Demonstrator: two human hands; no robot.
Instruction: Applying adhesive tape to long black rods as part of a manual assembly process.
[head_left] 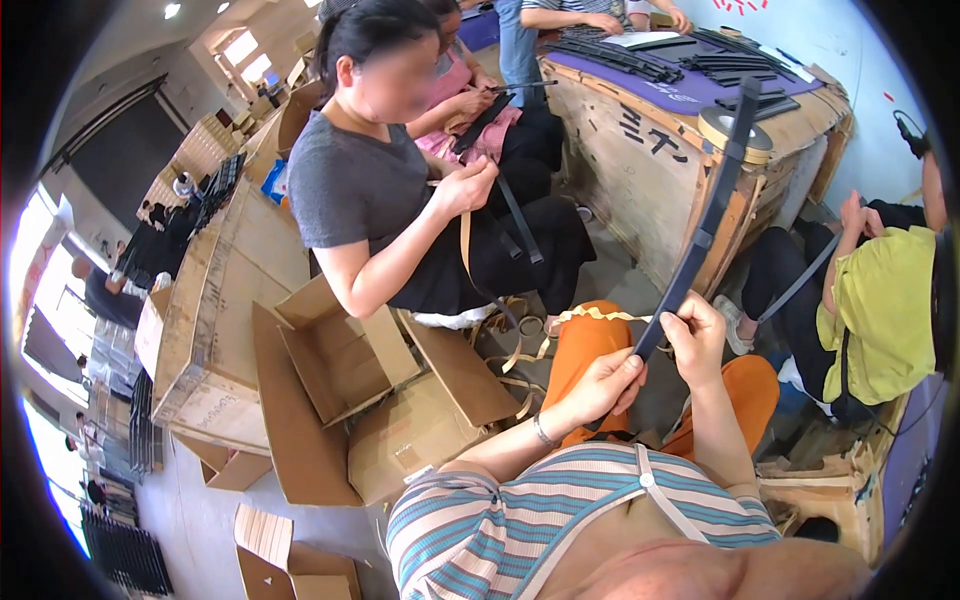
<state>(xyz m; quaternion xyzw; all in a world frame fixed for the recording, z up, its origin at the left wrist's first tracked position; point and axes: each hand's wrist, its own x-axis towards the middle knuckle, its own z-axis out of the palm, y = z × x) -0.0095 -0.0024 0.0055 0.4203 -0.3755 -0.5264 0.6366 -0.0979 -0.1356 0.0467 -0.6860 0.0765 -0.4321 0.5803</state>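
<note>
A long, flat black strip (708, 225) slants up and away in front of me. Its near end sits in my left hand (606, 386), with thumb and fingers closed on it. My right hand (696, 338) pinches the same strip a little farther up, its thumb against the edge. From beside the strip near my right hand, a thin, wavy cream-yellow ribbon (600, 313) runs left across my orange trouser knee (585, 350). Whether my right fingers also hold that ribbon cannot be made out.
Open cardboard boxes (395, 430) stand at my left. A seated co-worker in grey (365, 185) handles a dark strap; another in yellow-green (885, 310) sits at right. Ahead, a wooden crate (630, 160) carries black strips (625, 60) and a tape roll (735, 135). Ribbon scraps (515, 370) litter the floor.
</note>
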